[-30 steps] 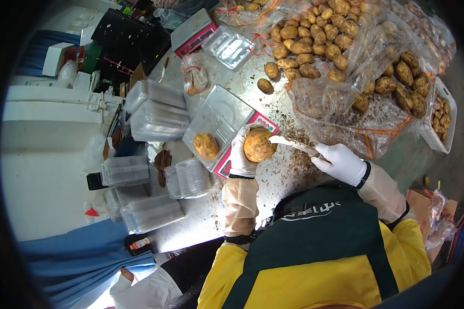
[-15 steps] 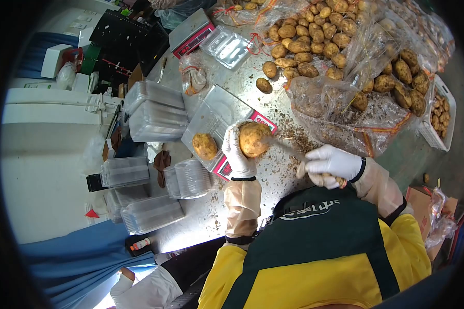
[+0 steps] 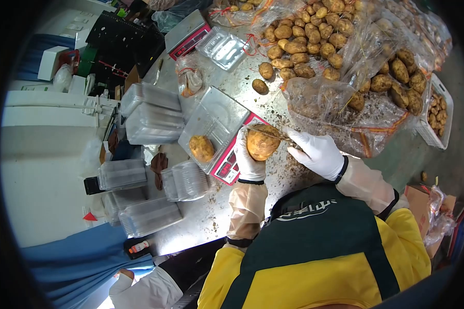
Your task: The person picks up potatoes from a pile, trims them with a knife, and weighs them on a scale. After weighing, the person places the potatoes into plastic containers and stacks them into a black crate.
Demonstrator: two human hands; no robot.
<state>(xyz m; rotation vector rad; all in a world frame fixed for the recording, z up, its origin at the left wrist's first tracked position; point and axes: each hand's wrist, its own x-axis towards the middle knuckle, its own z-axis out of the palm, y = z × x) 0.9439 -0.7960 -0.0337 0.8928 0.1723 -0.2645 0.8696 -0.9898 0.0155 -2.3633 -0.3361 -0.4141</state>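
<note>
My left hand [image 3: 249,160], in a white glove, cups a large dirt-specked potato [image 3: 263,142] beside the near scale. My right hand [image 3: 317,153], gloved too, is closed round a thin knife [image 3: 282,137] whose narrow blade lies across the top of that potato; its handle is mostly hidden by the fingers. Left of my hands, one potato [image 3: 201,148] sits in a clear plastic tray [image 3: 211,121] on the red-edged scale [image 3: 226,167].
Loose potatoes [image 3: 314,36] heap at the back beside a clear plastic bag [image 3: 340,116]. Stacks of clear boxes [image 3: 154,121] stand at left. A second scale [image 3: 188,36] is at the back, and a white crate [image 3: 438,113] of potatoes is at right. Soil crumbs litter the table.
My right hand has moved up and left, bringing the knife onto the potato. My left hand and its potato have shifted slightly right.
</note>
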